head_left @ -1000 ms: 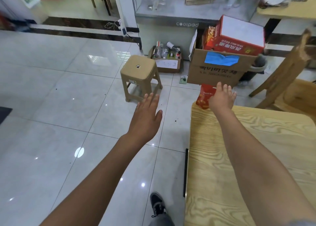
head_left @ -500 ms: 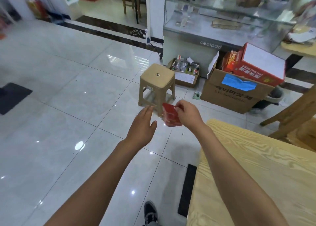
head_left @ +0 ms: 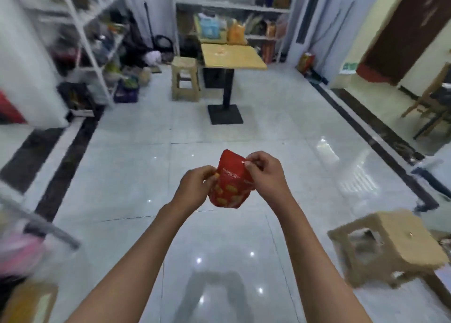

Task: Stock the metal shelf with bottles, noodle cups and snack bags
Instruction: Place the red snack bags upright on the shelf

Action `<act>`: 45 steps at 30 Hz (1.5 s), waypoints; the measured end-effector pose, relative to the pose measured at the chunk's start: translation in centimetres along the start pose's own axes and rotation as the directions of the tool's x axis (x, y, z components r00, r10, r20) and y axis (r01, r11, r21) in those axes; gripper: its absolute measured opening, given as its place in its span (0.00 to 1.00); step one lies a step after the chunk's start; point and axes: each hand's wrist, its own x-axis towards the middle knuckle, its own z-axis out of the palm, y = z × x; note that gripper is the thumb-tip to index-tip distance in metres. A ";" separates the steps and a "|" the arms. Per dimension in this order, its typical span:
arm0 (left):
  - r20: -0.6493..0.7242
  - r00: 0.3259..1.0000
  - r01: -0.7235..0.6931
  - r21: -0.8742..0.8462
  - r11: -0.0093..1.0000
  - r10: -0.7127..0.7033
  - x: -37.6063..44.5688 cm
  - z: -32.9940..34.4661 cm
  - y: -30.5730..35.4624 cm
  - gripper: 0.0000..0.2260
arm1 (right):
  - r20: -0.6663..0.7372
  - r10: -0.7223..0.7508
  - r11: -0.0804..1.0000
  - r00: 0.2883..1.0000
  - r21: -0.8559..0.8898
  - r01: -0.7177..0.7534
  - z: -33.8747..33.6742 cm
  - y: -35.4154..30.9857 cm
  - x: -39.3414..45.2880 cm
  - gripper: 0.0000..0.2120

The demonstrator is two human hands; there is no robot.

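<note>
A: Head view. What is held at centre?

B: A red snack bag [head_left: 230, 183] is held upright above the tiled floor [head_left: 136, 176], well short of the shelves. It is pinched at its left edge by the left hand [head_left: 195, 188] and at its top right corner by the right hand [head_left: 264, 173]; both hands are clamped on it, fingers curled.

A: What is shown beyond?

B: A white metal shelf [head_left: 231, 5] carrying packaged goods is seen at the far wall, a second metal rack [head_left: 92, 44] at far left. A wooden surface [head_left: 231, 56] on a black pedestal is placed before the far shelf, a tan stool [head_left: 184, 81] just to its left. Another tan stool [head_left: 390, 247], blurred, is seen at near right.
</note>
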 end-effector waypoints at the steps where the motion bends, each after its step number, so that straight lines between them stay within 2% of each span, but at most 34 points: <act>1: -0.084 0.996 0.030 -0.016 0.999 -0.032 -0.4 -3.0 -1.4 0.06 | 0.050 -0.043 0.999 0.998 -0.002 0.043 3.1 -1.8 1.0 0.05; 4: -0.294 0.944 0.133 -0.066 0.989 -0.147 -2.4 -11.6 -5.5 0.06 | 0.201 -0.164 0.986 0.966 0.010 0.166 12.7 -6.8 2.6 0.04; 7: -0.480 0.847 0.221 -0.070 0.973 -0.227 -4.7 -19.5 -9.4 0.06 | 0.322 -0.258 0.966 0.911 0.062 0.252 22.0 -11.3 2.8 0.04; 13: -0.765 0.594 0.383 -0.001 0.924 -0.247 -11.9 -34.5 -16.2 0.05 | 0.479 -0.383 0.922 0.789 0.142 0.362 40.5 -20.5 1.0 0.16; 16: -0.870 0.453 0.441 0.029 0.897 -0.195 -15.9 -40.8 -18.4 0.05 | 0.551 -0.451 0.892 0.702 0.253 0.375 48.2 -25.0 -1.3 0.15; 19: -0.939 0.328 0.532 0.096 0.841 -0.101 -19.1 -46.0 -18.8 0.06 | 0.597 -0.494 0.869 0.632 0.345 0.354 54.5 -29.2 -3.2 0.17; 21: -0.975 0.221 0.585 0.101 0.805 -0.038 -20.9 -49.5 -18.6 0.06 | 0.629 -0.528 0.849 0.571 0.415 0.327 58.2 -31.7 -4.2 0.19; 24: -0.997 0.037 0.590 0.079 0.803 0.070 -22.7 -54.3 -17.8 0.04 | 0.651 -0.583 0.812 0.486 0.488 0.319 62.7 -34.8 -4.9 0.15; 26: -0.993 -0.041 0.584 0.067 0.809 0.112 -23.0 -57.4 -17.2 0.04 | 0.659 -0.614 0.790 0.435 0.507 0.345 65.5 -37.0 -4.8 0.13; 29: -0.991 -0.112 0.551 0.004 0.835 0.079 -21.8 -61.7 -17.6 0.05 | 0.654 -0.656 0.748 0.377 0.497 0.441 69.3 -39.7 -3.4 0.09; 34: -0.962 -0.273 0.531 -0.141 0.835 0.011 -17.5 -68.4 -19.5 0.07 | 0.641 -0.719 0.625 0.270 0.425 0.655 74.6 -43.3 0.0 0.17; 38: -0.954 -0.289 0.480 -0.211 0.852 -0.074 -13.4 -72.3 -21.6 0.06 | 0.653 -0.742 0.493 0.148 0.384 0.781 78.2 -44.8 2.3 0.16; 40: -0.942 -0.322 0.459 -0.239 0.855 -0.091 -11.9 -73.9 -22.3 0.06 | 0.677 -0.730 0.429 0.088 0.354 0.831 80.0 -44.7 3.0 0.17; 43: -0.931 -0.352 0.497 -0.269 0.825 -0.091 -10.6 -75.2 -23.7 0.07 | 0.632 -0.774 0.232 -0.041 0.343 0.910 82.2 -43.1 3.5 0.20; 45: -0.939 -0.342 0.535 -0.228 0.814 -0.037 -10.2 -75.2 -25.0 0.07 | 0.577 -0.815 0.180 -0.043 0.324 0.929 83.5 -41.9 3.5 0.23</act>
